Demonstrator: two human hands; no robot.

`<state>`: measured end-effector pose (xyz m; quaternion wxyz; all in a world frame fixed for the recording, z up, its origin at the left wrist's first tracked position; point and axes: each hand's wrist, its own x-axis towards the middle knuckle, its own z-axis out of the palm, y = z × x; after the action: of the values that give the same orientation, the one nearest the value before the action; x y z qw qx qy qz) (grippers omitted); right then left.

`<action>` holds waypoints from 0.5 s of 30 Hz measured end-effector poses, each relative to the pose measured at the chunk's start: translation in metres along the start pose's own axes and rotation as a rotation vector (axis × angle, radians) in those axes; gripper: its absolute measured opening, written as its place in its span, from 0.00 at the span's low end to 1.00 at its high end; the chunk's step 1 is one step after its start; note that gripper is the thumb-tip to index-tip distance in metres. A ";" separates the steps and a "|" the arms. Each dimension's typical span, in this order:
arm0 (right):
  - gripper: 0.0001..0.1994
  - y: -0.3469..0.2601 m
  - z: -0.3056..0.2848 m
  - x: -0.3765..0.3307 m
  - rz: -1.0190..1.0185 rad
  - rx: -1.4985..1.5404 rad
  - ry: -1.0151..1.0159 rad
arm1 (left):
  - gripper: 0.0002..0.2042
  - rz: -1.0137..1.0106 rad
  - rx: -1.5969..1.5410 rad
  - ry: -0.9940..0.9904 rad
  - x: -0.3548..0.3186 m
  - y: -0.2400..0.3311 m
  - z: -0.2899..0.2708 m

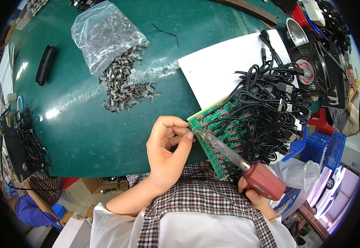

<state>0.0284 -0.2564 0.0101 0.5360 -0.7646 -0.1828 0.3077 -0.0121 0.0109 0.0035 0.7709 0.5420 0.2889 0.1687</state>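
Note:
My right hand (257, 197) is closed around the red handle of a soldering iron (264, 182). The iron slants up and left, and its tip meets the left corner of a green circuit board panel (214, 159). At that same corner my left hand (167, 151) is closed, thumb and fingers pinched near the tip; what small part they hold is too small to make out. Black USB cables (256, 120) lie bundled over the panel, with red and black wire ends on it. Small metal-pinned parts (124, 91) spill from a clear plastic bag (105, 37) farther off.
White paper (213, 70) lies under the cables on the green table (89, 144). A black pouch (46, 65) sits at the left. A round fan (308, 70) and a metal bowl (296, 31) stand at the far right. Blue crates (316, 146) are beside the table; other people are at both sides.

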 end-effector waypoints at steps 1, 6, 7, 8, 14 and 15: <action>0.31 0.003 -0.001 -0.002 0.000 0.000 -0.001 | 0.10 0.002 -0.001 0.001 0.000 0.000 0.000; 0.33 0.017 -0.014 -0.014 -0.018 -0.175 -0.108 | 0.09 0.002 0.009 0.030 0.000 -0.001 0.001; 0.33 0.012 -0.014 -0.012 -0.018 -0.174 -0.108 | 0.10 0.005 0.005 0.017 0.000 -0.001 0.000; 0.34 0.003 -0.013 -0.007 0.026 -0.053 -0.117 | 0.10 0.007 0.002 0.003 0.000 -0.002 0.000; 0.36 0.000 -0.006 -0.001 0.029 0.084 -0.091 | 0.10 0.001 0.012 0.014 0.000 -0.001 0.001; 0.35 -0.001 -0.006 0.000 0.027 -0.014 -0.113 | 0.10 0.001 0.010 0.014 0.000 -0.001 0.000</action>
<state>0.0322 -0.2605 0.0123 0.5155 -0.7521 -0.2046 0.3560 -0.0118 0.0105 0.0029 0.7660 0.5449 0.2949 0.1713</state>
